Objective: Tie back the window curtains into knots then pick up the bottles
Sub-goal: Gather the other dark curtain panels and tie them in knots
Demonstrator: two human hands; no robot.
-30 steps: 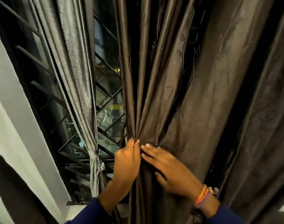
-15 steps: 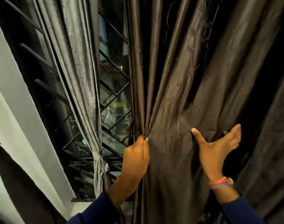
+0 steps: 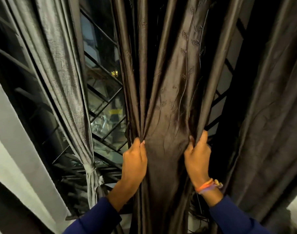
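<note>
Dark brown satin curtain (image 3: 168, 102): hanging in long folds in front of the window at centre, and being gathered from both edges, apparently so the loose panel is narrowing into one bundle that can be knotted.
Left hand (image 3: 135, 162): reaching up along the panel's left edge, fingers curling round a bunch of pleats and pinching them between thumb and fingertips; knuckles are facing the camera, wrist straight below.
Right hand (image 3: 197, 159): gripping the panel's right edge at about the same height, fingers wrapping behind the fold and thumb pressing on the front, the cloth between the two hands lying fairly flat.
Forearms: both rising from near and low, in dark blue sleeves (image 3: 93, 220), roughly parallel; a band of coloured threads (image 3: 207, 186) is sitting on the right wrist.
Grey curtain (image 3: 60, 73): hanging to the left, already cinched into a knot (image 3: 91, 167) low down, which is leaving the window grille (image 3: 103, 102) showing.
Second dark curtain (image 3: 271, 115): hanging loose at far right, not being touched.
Bottles: not showing anywhere in view, so that part of the task looks not yet begun.
Judgement: the gathering step is under way, and the knot in the brown panel is not yet made.
</note>
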